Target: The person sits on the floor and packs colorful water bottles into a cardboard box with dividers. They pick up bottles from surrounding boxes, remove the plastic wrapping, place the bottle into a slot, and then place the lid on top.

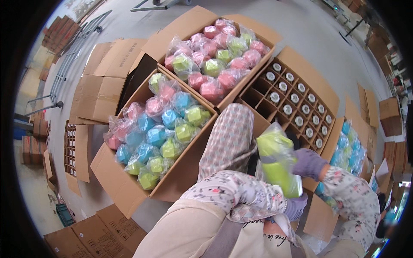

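A lime-green bottle-like item [278, 161] with a faceted end and a grey band is wrapped in a clear plastic bag. It tilts in front of my body, beside my raised knee. My right hand [309, 163], in a purple-grey knit glove, grips its side and the bag. Below, my left hand [295, 207] in a matching glove holds the lower end; the item and my sleeve partly hide its fingers. Close beyond is a cardboard carton with dividers [298, 109], where several round white-ended items [294, 98] stand in cells. A few cells on its near left hold nothing visible.
Left lies an open carton [180, 174] of bagged pink, blue and green faceted items [156, 135]. Another carton [248, 79] of pink and green ones stands ahead. Blue and green bagged items [347, 151] fill a carton at right. Wheeled metal carts [61, 77] stand at far left.
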Available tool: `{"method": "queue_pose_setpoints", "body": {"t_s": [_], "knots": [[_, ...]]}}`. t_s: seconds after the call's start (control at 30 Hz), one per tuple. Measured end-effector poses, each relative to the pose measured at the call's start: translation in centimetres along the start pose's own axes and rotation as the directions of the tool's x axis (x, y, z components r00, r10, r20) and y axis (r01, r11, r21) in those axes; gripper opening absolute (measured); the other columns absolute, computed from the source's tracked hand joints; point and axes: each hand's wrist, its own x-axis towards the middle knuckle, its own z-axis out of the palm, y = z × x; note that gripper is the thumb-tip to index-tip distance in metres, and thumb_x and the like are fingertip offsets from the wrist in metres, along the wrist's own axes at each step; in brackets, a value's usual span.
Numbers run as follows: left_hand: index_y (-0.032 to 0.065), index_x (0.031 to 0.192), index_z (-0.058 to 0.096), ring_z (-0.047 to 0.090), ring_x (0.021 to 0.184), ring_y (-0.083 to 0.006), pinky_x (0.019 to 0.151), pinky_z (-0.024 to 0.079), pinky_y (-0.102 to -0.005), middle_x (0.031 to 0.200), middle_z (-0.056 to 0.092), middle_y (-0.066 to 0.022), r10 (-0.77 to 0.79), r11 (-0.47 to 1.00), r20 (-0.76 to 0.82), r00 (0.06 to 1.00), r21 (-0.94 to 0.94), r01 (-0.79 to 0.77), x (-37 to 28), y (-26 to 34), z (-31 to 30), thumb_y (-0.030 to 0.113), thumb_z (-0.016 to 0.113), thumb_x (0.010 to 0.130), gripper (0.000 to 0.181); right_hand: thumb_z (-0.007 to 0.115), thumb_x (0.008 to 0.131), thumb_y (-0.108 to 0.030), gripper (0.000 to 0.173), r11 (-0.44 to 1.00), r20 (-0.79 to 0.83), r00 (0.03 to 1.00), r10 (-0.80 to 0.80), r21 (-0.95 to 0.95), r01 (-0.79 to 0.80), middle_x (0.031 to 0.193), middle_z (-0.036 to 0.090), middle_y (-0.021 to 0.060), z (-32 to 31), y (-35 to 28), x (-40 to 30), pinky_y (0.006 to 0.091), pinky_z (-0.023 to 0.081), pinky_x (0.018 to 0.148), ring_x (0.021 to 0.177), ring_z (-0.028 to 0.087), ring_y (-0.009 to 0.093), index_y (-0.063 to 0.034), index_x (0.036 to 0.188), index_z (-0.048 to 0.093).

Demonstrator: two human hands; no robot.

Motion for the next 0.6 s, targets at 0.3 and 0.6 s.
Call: {"method": "queue_pose_setpoints", "body": {"t_s": [0.3,0.6], "knots": [[0.0077,0.105,0.064,0.061,0.099,-0.0327,0.084,0.053,-0.0418,0.103,0.063,-0.0116,-0.662,0.676,-0.620,0.422,-0.251,0.692,-33.0,-23.8,-3.1,0.020,0.068,0.080,0.027,0.069,0.081,-0.032,0.040,0.661,-0.314,0.949,-0.001,0.712,0.236,0.095,0.069,0.0177,-17.5,3.9,1.7,0.0384,0.054,0.079,0.087,0.068,0.032,-0.0078,0.112,0.066],[0.0191,0.119,0.065,0.052,0.124,-0.0232,0.110,0.033,-0.0454,0.128,0.059,-0.0036,-0.988,0.095,-0.084,0.131,0.346,0.933,-55.7,-46.0,5.9,0.031,0.064,0.086,0.036,0.071,0.081,-0.030,0.044,-0.129,-0.115,0.992,-0.052,0.986,0.108,0.103,0.066,0.0166,-20.4,4.1,20.3,0.0383,0.055,0.081,0.091,0.067,0.029,-0.0070,0.117,0.061]]}}
